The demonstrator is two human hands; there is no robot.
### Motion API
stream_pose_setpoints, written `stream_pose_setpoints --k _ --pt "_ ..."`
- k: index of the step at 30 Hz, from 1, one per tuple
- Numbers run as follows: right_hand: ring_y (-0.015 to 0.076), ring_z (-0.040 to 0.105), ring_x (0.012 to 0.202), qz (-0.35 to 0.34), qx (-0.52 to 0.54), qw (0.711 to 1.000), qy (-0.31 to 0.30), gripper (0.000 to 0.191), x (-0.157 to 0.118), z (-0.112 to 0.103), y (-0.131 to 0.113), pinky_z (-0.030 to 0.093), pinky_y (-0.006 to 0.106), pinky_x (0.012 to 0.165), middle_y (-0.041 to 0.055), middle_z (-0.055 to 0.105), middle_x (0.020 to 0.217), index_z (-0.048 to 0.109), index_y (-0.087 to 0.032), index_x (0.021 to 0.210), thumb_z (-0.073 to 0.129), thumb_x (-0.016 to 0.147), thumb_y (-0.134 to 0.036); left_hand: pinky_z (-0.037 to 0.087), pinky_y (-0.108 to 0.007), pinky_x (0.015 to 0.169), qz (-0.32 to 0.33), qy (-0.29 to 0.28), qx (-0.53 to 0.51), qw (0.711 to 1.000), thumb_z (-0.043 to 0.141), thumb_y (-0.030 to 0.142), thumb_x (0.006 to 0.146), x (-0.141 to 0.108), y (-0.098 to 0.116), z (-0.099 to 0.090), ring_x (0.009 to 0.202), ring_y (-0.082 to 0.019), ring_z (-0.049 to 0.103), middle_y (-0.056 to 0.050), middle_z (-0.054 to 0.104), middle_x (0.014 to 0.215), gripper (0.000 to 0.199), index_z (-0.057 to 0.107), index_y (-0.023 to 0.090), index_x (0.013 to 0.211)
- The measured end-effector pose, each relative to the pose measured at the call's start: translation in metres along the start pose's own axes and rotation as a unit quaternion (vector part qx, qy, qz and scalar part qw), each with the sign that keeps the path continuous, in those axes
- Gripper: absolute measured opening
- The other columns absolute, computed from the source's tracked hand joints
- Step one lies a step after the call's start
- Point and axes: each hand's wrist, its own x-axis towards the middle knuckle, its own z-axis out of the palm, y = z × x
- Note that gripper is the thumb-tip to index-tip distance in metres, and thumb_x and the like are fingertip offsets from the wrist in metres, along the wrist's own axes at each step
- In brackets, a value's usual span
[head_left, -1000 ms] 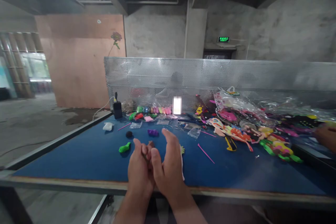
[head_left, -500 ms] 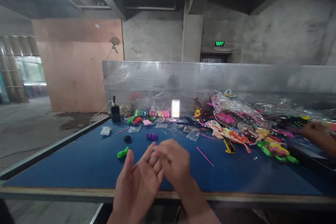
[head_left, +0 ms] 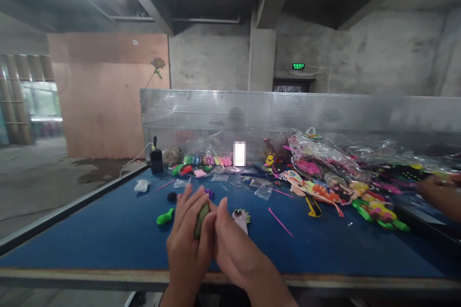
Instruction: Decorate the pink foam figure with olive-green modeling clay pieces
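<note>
Holding a dull green lump point(head_left: 201, 221) in the curled left hand point(head_left: 184, 241), with the right hand point(head_left: 234, 248) pressed alongside, grip hidden, above the blue table point(head_left: 118, 240), between a bright green piece point(head_left: 164, 217) and a pale figure point(head_left: 242, 221).

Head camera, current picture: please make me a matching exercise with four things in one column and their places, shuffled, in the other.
Things
1. Black box-shaped device
2. Olive-green soft lump
3. Purple lump
4. Yellow-and-black tool

Places
A. Between the left hand and the right hand
B. Beside the pile of colourful soft figures
C. At the far left corner of the flat blue table
D. Beyond the hands, partly hidden by fingers

Pairs: 1-C; 2-A; 3-D; 4-B
</note>
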Motion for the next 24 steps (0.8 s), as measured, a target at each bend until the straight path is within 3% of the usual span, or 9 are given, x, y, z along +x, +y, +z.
stream_pose_setpoints --k 3,6,8,12,14,16,20,22,24 --pt "0.0245 0.065 0.107 0.061 0.058 0.994 0.075 0.072 0.006 -0.010 0.002 0.053 0.037 0.089 0.0116 0.069 0.119 0.060 -0.022 0.132 0.060 0.083 -0.074 0.049 -0.034 0.090 -0.053 0.035 0.045 0.997 0.060 0.048 0.090 0.003 -0.012 -0.005 0.094 -0.025 0.068 -0.006 0.074 0.092 0.029 0.072 0.023 0.093" --pt "0.0239 0.064 0.108 0.013 -0.018 0.983 0.183 0.062 0.012 -0.019 0.006 0.051 0.036 0.091 0.0113 0.064 0.130 0.056 -0.024 0.134 0.071 0.084 -0.056 0.042 -0.027 0.056 -0.147 0.068 -0.046 0.986 0.051 0.054 0.095 0.006 -0.014 -0.009 0.056 -0.015 0.051 0.002 0.053 0.058 0.046 0.054 0.021 0.063" --pt "0.0250 0.066 0.102 -0.024 -0.083 0.984 0.156 0.053 0.012 -0.020 0.008 0.052 0.037 0.087 0.0125 0.066 0.123 0.059 -0.022 0.130 0.067 0.088 -0.053 0.037 -0.026 0.048 -0.213 0.059 -0.167 0.961 0.051 0.059 0.093 0.008 -0.009 -0.009 0.049 -0.012 0.043 0.004 0.045 0.053 0.053 0.047 0.021 0.058" --pt "0.0281 0.057 0.123 -0.127 -0.267 0.952 0.075 0.049 0.005 -0.024 0.007 0.047 0.042 0.102 0.0095 0.058 0.138 0.057 -0.029 0.137 0.068 0.090 -0.039 0.053 -0.033 0.067 -0.373 -0.092 -0.354 0.853 0.051 0.072 0.087 0.009 0.002 -0.005 0.073 -0.020 0.065 -0.004 0.069 0.079 0.053 0.070 0.023 0.098" --pt "0.0270 0.053 0.129 -0.185 -0.373 0.906 0.079 0.046 0.002 -0.030 0.005 0.041 0.042 0.109 0.0073 0.057 0.140 0.059 -0.030 0.136 0.068 0.090 -0.029 0.055 -0.043 0.083 -0.424 -0.161 -0.392 0.800 0.044 0.072 0.089 0.007 0.003 -0.004 0.094 -0.028 0.070 -0.010 0.074 0.096 0.060 0.067 0.026 0.121" --pt "0.0249 0.061 0.118 -0.222 -0.421 0.873 0.103 0.033 0.002 -0.037 0.002 0.045 0.040 0.103 0.0070 0.067 0.126 0.066 -0.026 0.125 0.063 0.092 -0.024 0.053 -0.047 0.091 -0.449 -0.180 -0.398 0.779 0.045 0.069 0.091 0.007 -0.001 -0.005 0.103 -0.030 0.070 -0.013 0.074 0.108 0.063 0.057 0.027 0.137" --pt "0.0194 0.069 0.092 -0.260 -0.355 0.880 0.177 0.020 0.003 -0.045 -0.009 0.053 0.033 0.084 0.0046 0.073 0.105 0.071 -0.025 0.110 0.059 0.094 -0.023 0.056 -0.045 0.085 -0.472 -0.165 -0.352 0.791 0.067 0.057 0.084 0.007 -0.008 -0.003 0.095 -0.028 0.073 -0.013 0.069 0.123 0.080 0.034 0.029 0.152" --pt "0.0144 0.065 0.066 -0.263 -0.266 0.908 0.190 0.016 0.004 -0.046 -0.015 0.050 0.026 0.062 0.0031 0.072 0.089 0.072 -0.023 0.103 0.063 0.094 -0.032 0.057 -0.042 0.080 -0.426 -0.150 -0.311 0.836 0.070 0.054 0.083 0.006 -0.008 -0.001 0.089 -0.026 0.072 -0.015 0.068 0.123 0.077 0.041 0.023 0.147" --pt "0.0100 0.048 0.046 -0.265 -0.206 0.922 0.193 0.032 0.005 -0.044 -0.018 0.036 0.023 0.045 -0.0009 0.060 0.062 0.069 -0.018 0.076 0.064 0.093 -0.045 0.058 -0.039 0.078 -0.348 -0.134 -0.269 0.888 0.064 0.055 0.088 0.004 -0.004 0.000 0.089 -0.024 0.071 -0.015 0.068 0.120 0.064 0.050 0.018 0.139"
